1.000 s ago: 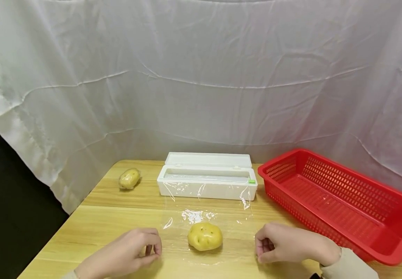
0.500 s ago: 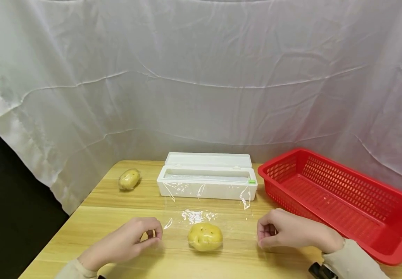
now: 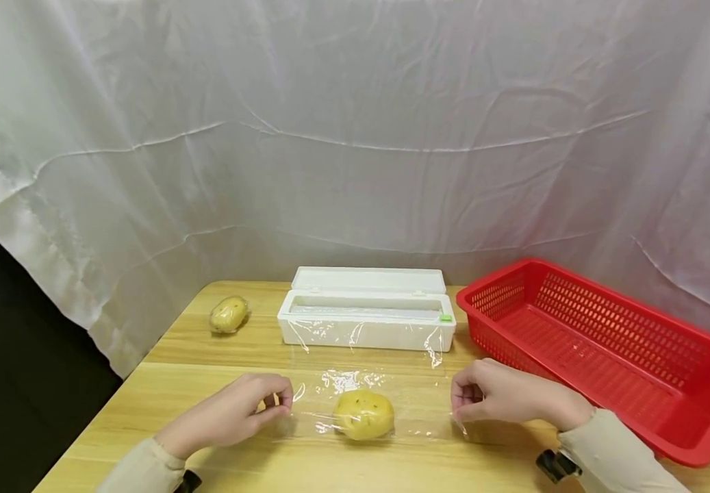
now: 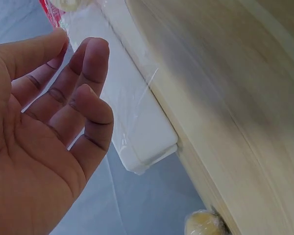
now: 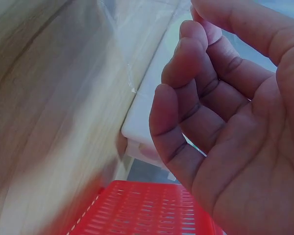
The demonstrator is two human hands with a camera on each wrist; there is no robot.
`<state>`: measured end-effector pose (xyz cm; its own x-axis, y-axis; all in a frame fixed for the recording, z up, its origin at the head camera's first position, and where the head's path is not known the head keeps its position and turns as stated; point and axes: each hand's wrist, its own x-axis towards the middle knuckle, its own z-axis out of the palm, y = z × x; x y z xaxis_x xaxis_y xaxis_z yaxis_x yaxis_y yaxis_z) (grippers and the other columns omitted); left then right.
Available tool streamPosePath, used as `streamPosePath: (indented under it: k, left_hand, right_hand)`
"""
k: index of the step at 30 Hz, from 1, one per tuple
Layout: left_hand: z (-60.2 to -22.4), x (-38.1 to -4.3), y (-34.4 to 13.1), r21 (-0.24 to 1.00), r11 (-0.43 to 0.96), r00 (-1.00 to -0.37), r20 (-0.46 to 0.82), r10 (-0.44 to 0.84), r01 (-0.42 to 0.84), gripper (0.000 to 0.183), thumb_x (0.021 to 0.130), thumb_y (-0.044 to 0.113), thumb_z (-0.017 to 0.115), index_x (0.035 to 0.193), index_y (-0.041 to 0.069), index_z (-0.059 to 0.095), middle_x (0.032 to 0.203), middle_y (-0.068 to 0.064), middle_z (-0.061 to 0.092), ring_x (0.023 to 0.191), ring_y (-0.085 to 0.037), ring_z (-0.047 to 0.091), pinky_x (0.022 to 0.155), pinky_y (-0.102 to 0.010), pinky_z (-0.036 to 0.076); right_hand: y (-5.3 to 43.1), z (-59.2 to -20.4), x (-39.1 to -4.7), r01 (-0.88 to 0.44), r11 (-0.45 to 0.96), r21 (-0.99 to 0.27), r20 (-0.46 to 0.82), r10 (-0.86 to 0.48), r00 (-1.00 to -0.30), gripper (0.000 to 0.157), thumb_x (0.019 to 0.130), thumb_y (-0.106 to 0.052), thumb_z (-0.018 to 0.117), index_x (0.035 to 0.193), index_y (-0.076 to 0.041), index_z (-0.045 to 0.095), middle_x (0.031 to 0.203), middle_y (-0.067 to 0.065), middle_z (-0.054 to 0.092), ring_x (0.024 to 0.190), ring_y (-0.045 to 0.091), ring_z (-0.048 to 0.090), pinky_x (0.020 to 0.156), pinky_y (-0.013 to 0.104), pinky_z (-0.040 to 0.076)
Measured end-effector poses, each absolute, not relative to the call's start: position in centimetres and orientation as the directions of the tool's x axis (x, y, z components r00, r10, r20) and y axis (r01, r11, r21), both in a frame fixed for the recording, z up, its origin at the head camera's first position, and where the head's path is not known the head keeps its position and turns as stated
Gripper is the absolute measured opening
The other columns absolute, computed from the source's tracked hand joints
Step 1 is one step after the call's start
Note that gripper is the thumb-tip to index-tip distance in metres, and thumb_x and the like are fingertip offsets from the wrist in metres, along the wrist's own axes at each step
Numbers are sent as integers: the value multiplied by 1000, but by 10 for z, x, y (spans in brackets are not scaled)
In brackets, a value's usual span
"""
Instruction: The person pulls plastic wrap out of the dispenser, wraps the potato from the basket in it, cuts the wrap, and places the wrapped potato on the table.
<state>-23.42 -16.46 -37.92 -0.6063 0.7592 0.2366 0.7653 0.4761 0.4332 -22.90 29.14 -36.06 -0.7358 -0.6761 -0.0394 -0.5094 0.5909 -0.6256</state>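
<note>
A yellow potato (image 3: 363, 415) sits on the wooden table between the two hands, with clear plastic wrap (image 3: 416, 397) under and partly over it. The wrap runs back to a white dispenser box (image 3: 367, 335) whose lid stands up. My left hand (image 3: 237, 413) pinches one corner of the wrap between thumb and forefinger, left of the potato. On the other side my right hand (image 3: 509, 394) pinches the opposite corner. Both hands are raised slightly off the table. In each wrist view the remaining fingers are loosely bent.
Another potato (image 3: 229, 315), covered in wrap, lies at the back left of the table. A red plastic basket (image 3: 601, 356) stands on the right, close to the right hand. Behind the table hangs a pale grey curtain (image 3: 355, 150).
Both hands have risen and moved away from the person, towards the box. The near edge of the wrap has come up with them and now passes over the potato.
</note>
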Motion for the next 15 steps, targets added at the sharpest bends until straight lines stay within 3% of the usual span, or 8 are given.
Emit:
streamPosePath:
  k: [15]
  left_hand:
    - [-380,-241,-159,448,551,-666,144,732,704,20,101,10,73,91,24,64,86,17,64,75,4,57,67,-18,51]
  right_hand:
    - [287,-368,-235,-456,620,-638,-105,-657,-746,16,95,-20,82,83,-19,71,71,-15,57,66,-2,49,61,17,41]
